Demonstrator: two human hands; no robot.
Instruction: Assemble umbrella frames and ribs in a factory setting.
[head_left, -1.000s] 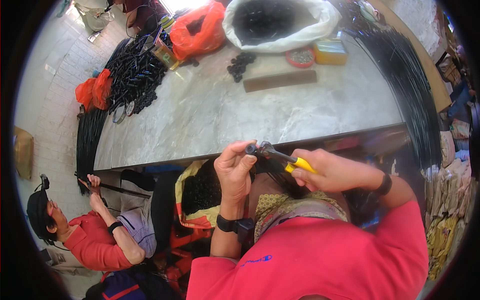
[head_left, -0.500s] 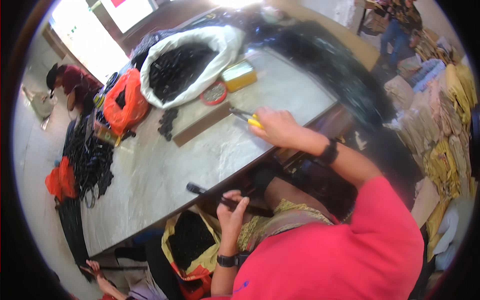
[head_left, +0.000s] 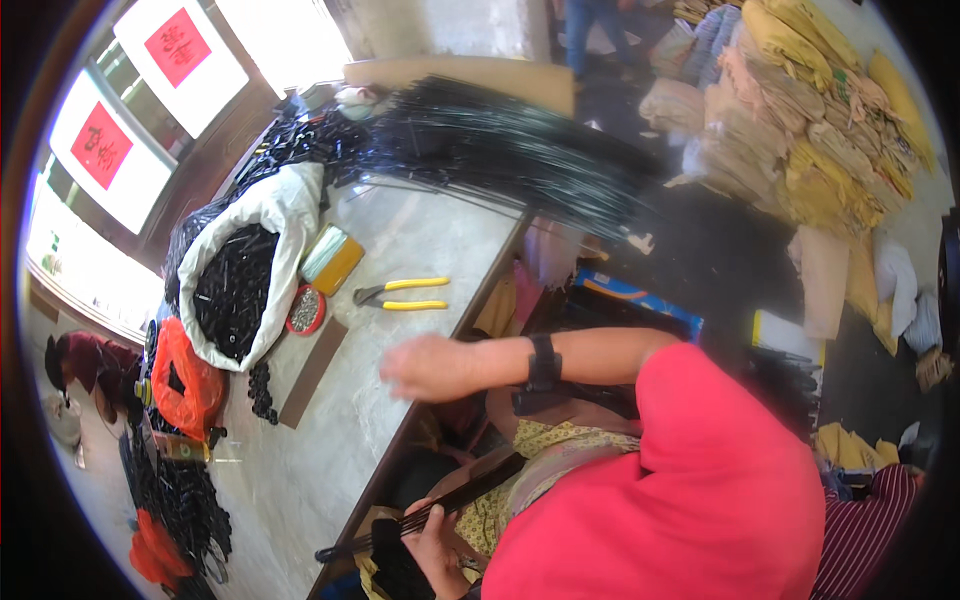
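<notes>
My left hand [head_left: 432, 548] is closed around a bundle of thin black rods [head_left: 480, 487] with a dark knob at one end, held slanting over my lap beside the table edge. My right hand [head_left: 425, 368] is raised over the front edge of the table, smeared by motion, so its fingers are not clear. Just beyond it, pliers with yellow handles [head_left: 373, 295] lie on the grey tabletop [head_left: 350, 440], jaws pointing left. Near the pliers sit a round red dish of small metal pieces [head_left: 306, 311] and a flat brown strip [head_left: 312, 375].
A white sack [head_left: 285, 215] full of black parts stands beside a yellow box [head_left: 335, 262]. An orange bag [head_left: 188, 385] and black parts [head_left: 185, 510] lie at the left. Long black rods [head_left: 510, 150] cover the far end. Filled sacks [head_left: 770, 130] are piled at the right.
My right hand has let go of the pliers, which now lie on the table, and has moved toward me. My left hand still holds the black bundle. The view has turned rightward.
</notes>
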